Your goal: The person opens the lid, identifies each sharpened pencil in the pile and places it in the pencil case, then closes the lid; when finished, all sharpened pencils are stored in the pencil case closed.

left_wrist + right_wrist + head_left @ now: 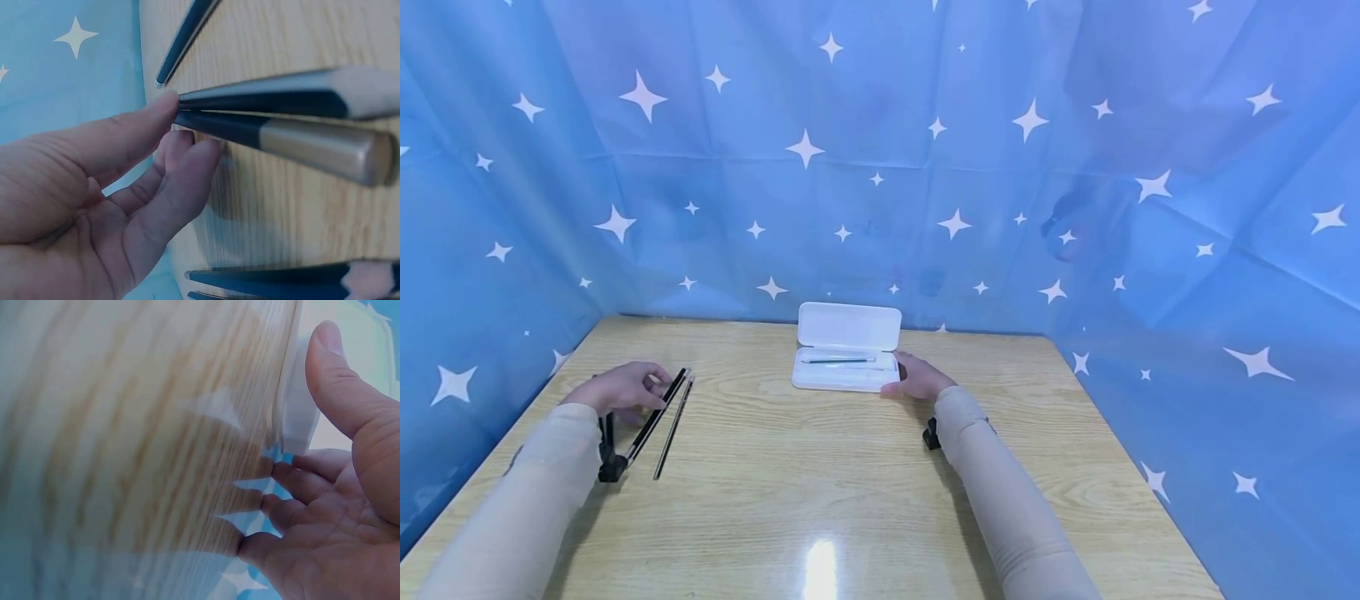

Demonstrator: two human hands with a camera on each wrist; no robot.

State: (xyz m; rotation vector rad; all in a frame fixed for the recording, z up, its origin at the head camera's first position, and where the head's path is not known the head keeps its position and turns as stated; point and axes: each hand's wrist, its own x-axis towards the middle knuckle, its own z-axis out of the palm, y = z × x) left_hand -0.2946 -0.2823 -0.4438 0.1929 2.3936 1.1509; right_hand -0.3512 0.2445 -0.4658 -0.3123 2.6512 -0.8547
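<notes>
**Hand positions at the chopsticks and the open case**

I read the left hand (617, 387) at the left edge of the wooden table (820, 475). Its fingers (181, 181) are only lightly bent and spread, with the tips touching the narrow ends of the dark chopsticks (658, 421). The left wrist view shows two sticks side by side at the fingertips; one carries a metallic end section. I see no closed grip around either stick. A further single chopstick (673, 427) lies on the table just beside the pair, to their right, roughly parallel to them.

I read the right hand (919, 377) near the table's far centre, against the right end of the white case (846, 358). The fingers are relaxed and slightly apart; in the right wrist view the thumb (340, 381) stands up beside the case's white edge. The fingers are not wrapped around the case.

The case lies open, its lid tilted back toward the blue star-patterned backdrop (880, 150). One dark chopstick (838, 361) lies lengthwise inside the tray. The two hands are well apart.
</notes>
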